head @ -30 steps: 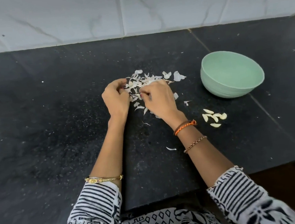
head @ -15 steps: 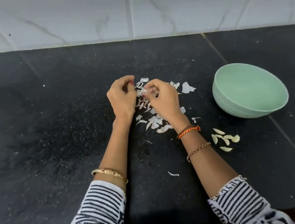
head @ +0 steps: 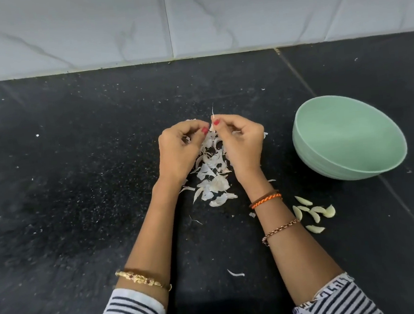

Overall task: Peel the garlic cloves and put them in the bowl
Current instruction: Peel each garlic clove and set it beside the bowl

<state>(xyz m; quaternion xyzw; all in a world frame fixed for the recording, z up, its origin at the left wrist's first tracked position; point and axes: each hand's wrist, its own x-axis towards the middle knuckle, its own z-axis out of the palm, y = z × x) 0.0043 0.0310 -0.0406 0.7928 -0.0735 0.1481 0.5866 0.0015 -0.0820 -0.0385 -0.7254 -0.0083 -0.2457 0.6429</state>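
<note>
Both hands are raised over a heap of white garlic skins (head: pixel 213 179) on the black counter. My left hand (head: pixel 180 151) is curled, its thumb and fingers pinched round a garlic clove that is mostly hidden. My right hand (head: pixel 240 144) pinches a thin strip of skin (head: pixel 213 112) that sticks up from its fingertips, right next to the left thumb. Several peeled cloves (head: pixel 313 212) lie on the counter beside my right forearm. The pale green bowl (head: pixel 310 152) stands to the right; nothing shows inside it.
The black stone counter (head: pixel 79 193) is speckled with small bits of skin. A loose strip of skin (head: pixel 236 273) lies between my forearms. A white marble-tiled wall (head: pixel 189 20) rises along the back of the counter. A counter joint (head: pixel 391 190) runs past the bowl.
Both hands lifted off the skin heap and came together at the fingertips. The right hand now pulls a strip of skin upward. The camera moved closer and tilted.
</note>
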